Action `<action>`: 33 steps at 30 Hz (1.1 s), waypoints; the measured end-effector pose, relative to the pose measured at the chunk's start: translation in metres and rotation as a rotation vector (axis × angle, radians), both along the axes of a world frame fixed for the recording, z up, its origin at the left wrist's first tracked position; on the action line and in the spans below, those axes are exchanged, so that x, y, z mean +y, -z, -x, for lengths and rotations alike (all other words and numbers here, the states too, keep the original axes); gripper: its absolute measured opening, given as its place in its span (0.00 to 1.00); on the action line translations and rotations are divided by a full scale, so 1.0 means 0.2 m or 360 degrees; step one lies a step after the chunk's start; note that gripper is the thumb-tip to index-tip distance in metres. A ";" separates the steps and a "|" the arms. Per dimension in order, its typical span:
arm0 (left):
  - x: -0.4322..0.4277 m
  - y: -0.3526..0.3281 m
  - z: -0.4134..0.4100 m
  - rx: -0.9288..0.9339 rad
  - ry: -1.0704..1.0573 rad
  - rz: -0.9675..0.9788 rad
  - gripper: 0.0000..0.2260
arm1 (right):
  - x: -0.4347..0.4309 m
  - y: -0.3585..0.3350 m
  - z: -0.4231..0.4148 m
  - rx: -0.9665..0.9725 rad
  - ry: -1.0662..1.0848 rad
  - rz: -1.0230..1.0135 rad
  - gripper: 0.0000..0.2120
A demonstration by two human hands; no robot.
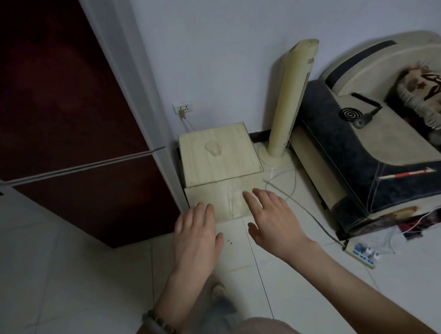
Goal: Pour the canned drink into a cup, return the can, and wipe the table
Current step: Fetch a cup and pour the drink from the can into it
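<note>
A clear plastic cup (213, 149) stands upright near the middle of a small pale wooden table (241, 161) set against the wall. Both my hands hover palm down over the floor in front of the table. My left hand (196, 237) is flat with fingers apart and holds nothing. My right hand (272, 217) is also spread and empty, its fingertips over the table's front face. No can and no cloth are visible.
A dark red door (39, 120) stands open at the left. A tall cream tower fan (289, 101) leans right of the table, beside a sofa (366, 153). A power strip (364, 253) and cables lie on the tiled floor. A wall socket (184, 107) is behind the table.
</note>
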State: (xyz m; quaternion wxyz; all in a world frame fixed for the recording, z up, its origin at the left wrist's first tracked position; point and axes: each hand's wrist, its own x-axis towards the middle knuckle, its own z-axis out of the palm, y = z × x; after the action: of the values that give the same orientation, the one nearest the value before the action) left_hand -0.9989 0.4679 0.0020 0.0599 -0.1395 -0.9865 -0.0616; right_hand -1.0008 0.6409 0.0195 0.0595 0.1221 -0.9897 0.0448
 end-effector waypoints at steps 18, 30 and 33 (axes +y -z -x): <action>-0.05 0.10 1.25 -0.0243 -0.0074 -0.0002 0.31 | 0.08 0.12 1.27 -0.0332 0.0072 -0.0004 0.30; 0.19 0.42 1.98 -0.0616 -0.0237 0.0011 0.32 | 0.32 0.48 2.09 -0.0478 0.0002 0.0047 0.32; 0.22 0.52 2.15 -0.0711 -0.0313 -0.0056 0.32 | 0.36 0.60 2.26 -0.0555 -0.0009 0.0060 0.33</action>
State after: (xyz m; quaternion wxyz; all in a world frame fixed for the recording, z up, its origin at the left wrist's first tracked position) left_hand -1.4292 0.5112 -0.1015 -0.1517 -0.0246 -0.9829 -0.1018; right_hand -1.4532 0.7123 -0.1009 -0.1109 0.1142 -0.9837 0.0839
